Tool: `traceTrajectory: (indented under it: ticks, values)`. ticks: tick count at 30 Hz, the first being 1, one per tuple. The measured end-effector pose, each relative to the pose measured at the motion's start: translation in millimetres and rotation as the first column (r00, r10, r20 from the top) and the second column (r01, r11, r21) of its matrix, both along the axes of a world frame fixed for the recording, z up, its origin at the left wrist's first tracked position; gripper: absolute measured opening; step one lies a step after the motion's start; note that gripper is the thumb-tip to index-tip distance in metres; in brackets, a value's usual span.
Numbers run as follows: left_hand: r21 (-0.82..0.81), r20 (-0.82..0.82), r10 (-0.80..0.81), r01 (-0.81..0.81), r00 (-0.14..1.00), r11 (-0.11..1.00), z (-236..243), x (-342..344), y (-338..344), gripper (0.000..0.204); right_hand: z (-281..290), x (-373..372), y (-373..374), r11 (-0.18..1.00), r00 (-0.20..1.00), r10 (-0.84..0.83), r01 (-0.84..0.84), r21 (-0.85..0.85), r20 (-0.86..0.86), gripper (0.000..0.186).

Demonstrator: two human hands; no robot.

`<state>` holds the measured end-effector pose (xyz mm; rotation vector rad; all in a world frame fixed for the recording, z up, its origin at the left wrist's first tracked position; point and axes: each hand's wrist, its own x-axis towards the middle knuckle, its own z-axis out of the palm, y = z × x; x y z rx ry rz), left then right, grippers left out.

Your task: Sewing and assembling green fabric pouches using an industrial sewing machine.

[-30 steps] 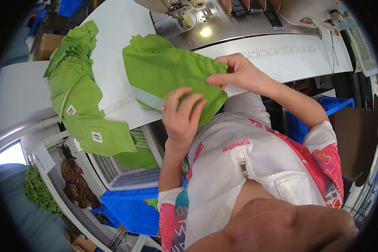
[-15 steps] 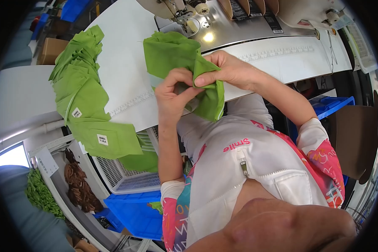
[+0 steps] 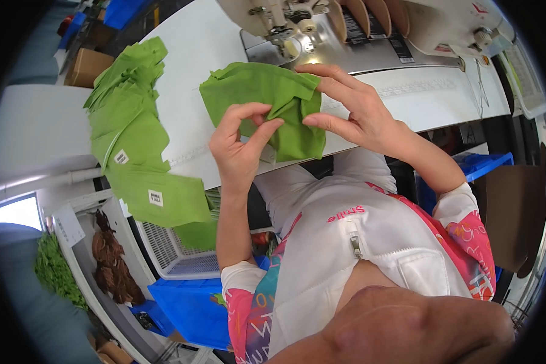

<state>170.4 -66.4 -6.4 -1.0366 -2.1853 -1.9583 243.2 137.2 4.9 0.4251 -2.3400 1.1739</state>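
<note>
A crumpled green fabric piece [image 3: 249, 85] lies at the front edge of the white table, in front of the sewing machine. My left hand [image 3: 239, 142] pinches a fold of it between thumb and forefinger at its near side. My right hand [image 3: 364, 115] is spread, its thumb and fingers well apart. Those fingertips touch the fabric's right edge, and the thumb rests against it lower down. To the left, a row of overlapping green fabric pieces [image 3: 130, 133] lies along the table, some bearing small white labels [image 3: 156, 198].
Beyond my hands stands the sewing machine [image 3: 279, 30], with brown card holders [image 3: 364, 18] on its metal bed. A ruler strip [image 3: 406, 88] runs along the table [image 3: 188, 73]. Below left are a white basket [image 3: 179, 258] and a blue bin [image 3: 194, 309]. A cardboard box [image 3: 506, 206] stands right.
My right hand has loosened its pinch and spread its fingers. The fabric now lies flatter and wider. My left hand has shifted slightly left, still pinching. The whole view has shifted a little.
</note>
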Motion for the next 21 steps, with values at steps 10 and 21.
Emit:
traceTrajectory:
  ticks: [10, 21]
  values:
    - [-0.235, -0.217, -0.063, 0.01, 0.974, 0.972, 22, -5, -12, 0.03, 0, -10, -16, 0.777, 0.876, 0.404, -0.178, -0.604, 0.262, 0.026]
    - [-0.232, -0.166, -0.049, 0.009, 0.985, 0.973, 14, -13, -26, 0.017, 21, -30, 14, 0.732, 0.928, 0.366, -0.331, 0.596, 0.066, 0.031]
